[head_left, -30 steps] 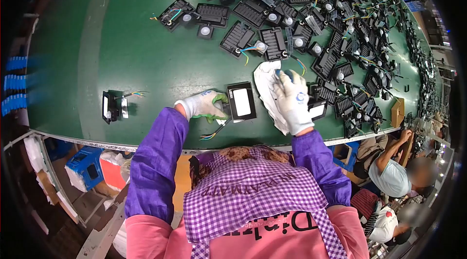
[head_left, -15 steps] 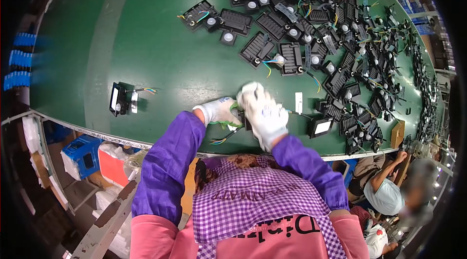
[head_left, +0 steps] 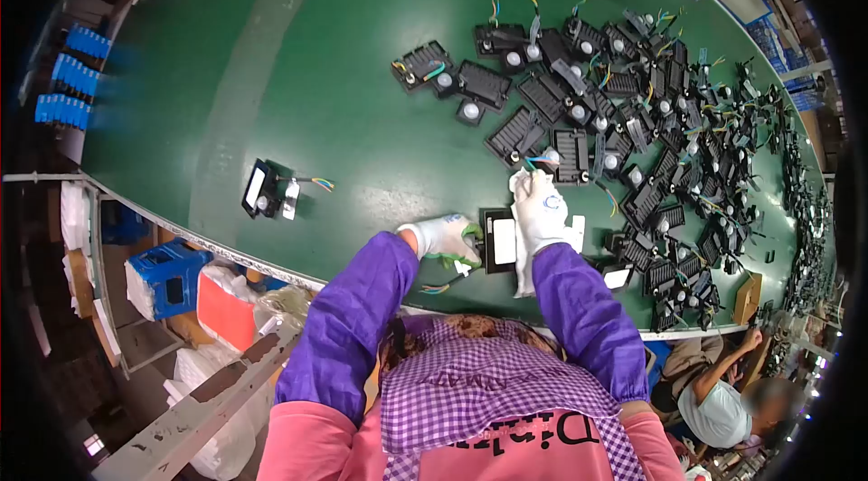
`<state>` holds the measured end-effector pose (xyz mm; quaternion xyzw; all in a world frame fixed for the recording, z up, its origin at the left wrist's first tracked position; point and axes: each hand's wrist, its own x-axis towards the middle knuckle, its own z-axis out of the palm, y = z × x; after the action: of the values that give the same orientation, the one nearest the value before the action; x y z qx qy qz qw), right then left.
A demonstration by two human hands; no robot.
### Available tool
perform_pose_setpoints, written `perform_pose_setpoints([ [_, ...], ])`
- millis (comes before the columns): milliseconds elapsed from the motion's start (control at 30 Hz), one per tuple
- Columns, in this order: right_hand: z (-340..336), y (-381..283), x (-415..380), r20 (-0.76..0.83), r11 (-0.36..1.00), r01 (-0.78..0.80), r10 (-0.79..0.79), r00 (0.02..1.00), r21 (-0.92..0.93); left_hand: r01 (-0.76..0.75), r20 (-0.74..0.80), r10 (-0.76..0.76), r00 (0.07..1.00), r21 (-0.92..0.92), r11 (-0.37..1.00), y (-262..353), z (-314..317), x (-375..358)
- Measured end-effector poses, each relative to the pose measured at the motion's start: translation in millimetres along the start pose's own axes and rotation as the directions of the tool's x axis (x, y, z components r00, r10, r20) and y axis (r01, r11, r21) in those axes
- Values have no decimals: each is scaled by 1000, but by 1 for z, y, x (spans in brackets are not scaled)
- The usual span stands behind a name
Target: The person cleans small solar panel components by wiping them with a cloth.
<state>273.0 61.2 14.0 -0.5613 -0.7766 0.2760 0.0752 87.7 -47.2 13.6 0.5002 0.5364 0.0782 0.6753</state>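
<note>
A black floodlight (head_left: 489,261) with a white front panel lies face up in front of me, its coloured wire ends (head_left: 435,288) sticking out at lower left. My left hand (head_left: 449,240), in a white and green glove, is closed on its left end; the fingertips are partly hidden. My right hand (head_left: 544,208), gloved in white, is closed on a white cloth (head_left: 524,275) at the light's right edge. A second floodlight (head_left: 258,189) stands on the left with its wires and a label. Just right of my right hand, a third one (head_left: 617,278) shows its white panel.
Many black floodlights with round sensors (head_left: 571,155) are heaped across the right of the green table (head_left: 362,119). A small cardboard piece (head_left: 747,298) stands near the right front edge. Another person (head_left: 719,409) sits at lower right. Blue stools (head_left: 165,278) are below the left edge.
My right hand has shifted right across the floodlight, uncovering its white panel and the cloth. My left hand stays on the left end. The whole view has shifted too.
</note>
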Motion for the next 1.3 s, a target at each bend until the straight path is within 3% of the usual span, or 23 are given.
perform_pose_setpoints([
  [100, -26, -7, -3, 110, 992, 50, -37, 993, -119, 13, -13, -13, 1000, -7, 1000, -20, -27, -26],
  [133, -34, -11, -15, 99, 990, 31, -18, 995, -136, 115, -38, -119, 992, -91, 989, -26, -44, -50],
  [200, -28, 6, -35, 54, 995, 62, -58, 997, -73, 262, -162, -253, 954, 38, 964, -36, -90, -94],
  [233, -28, 13, -40, 85, 992, 67, -58, 995, -108, 298, -271, -232, 934, 236, 925, -44, -116, -111],
  [267, -27, 19, -45, 116, 987, 74, -58, 992, -142, 388, -358, -289, 888, 245, 888, -37, -138, -130],
  [300, -29, 22, -50, 147, 981, 83, -58, 987, -175, 639, -593, -373, 714, 334, 693, -36, -153, -137],
  [333, -28, 21, -52, 140, 973, 101, -73, 988, -207, 776, -888, -68, 455, 357, 520, -36, -146, -136],
  [367, -29, 19, -52, 129, 963, 121, -92, 987, -239, 741, -930, -57, 364, 252, 623, -30, -162, -124],
  [433, -36, 11, -52, 142, 961, 119, -86, 986, -248, 464, -863, 79, 500, 343, 817, 28, -159, -102],
  [500, -39, 8, -50, 196, 971, 65, -19, 980, -229, 230, -797, 167, 581, 357, 905, 37, -154, -46],
  [567, -30, 20, -49, 167, 976, 90, -56, 984, -201, 374, -866, 205, 456, 396, 839, 65, -145, -15],
  [633, -24, 26, -50, 131, 974, 122, -99, 986, -189, 430, -858, 194, 475, 419, 799, 54, -150, 28],
  [700, -23, 25, -49, 134, 968, 116, -87, 987, -221, 340, -866, 148, 477, 337, 878, 47, -156, 45],
  [767, -31, 17, -52, 144, 953, 106, -67, 987, -283, 369, -862, 293, 415, 453, 812, 26, -156, 60],
  [833, -42, 9, -51, 190, 945, 102, -43, 981, -312, 349, -863, 364, 349, 480, 805, 20, -143, 47],
  [900, -44, 4, -50, 236, 956, 62, 8, 972, -286, 351, -856, 314, 411, 467, 812, 10, -123, 25],
  [933, -34, 10, -49, 198, 982, 1, 37, 979, -187, 407, -867, 306, 393, 462, 788, 6, -108, 19],
  [1033, -30, 11, -54, 93, 968, 62, -40, 995, -245, 440, -859, 401, 319, 509, 740, -20, -43, 10],
  [1067, -22, 21, -55, 67, 968, 66, -51, 996, -243, 361, -862, 327, 388, 468, 807, -16, -21, 1],
  [1100, -22, 19, -57, 68, 978, 44, -31, 997, -204, 354, -844, 349, 408, 499, 791, -25, 3, 2],
  [1167, -31, 6, -55, 63, 988, -17, 27, 998, -155, 325, -700, 379, 605, 652, 685, -50, 47, 4],
  [1200, -38, -3, -55, 60, 988, -53, 62, 996, -143, 255, -679, 419, 603, 662, 705, -45, 63, -4],
  [1300, -33, -3, -62, -129, 993, 62, -74, 989, -95, 77, -604, 486, 631, 673, 736, -21, 99, -31],
])
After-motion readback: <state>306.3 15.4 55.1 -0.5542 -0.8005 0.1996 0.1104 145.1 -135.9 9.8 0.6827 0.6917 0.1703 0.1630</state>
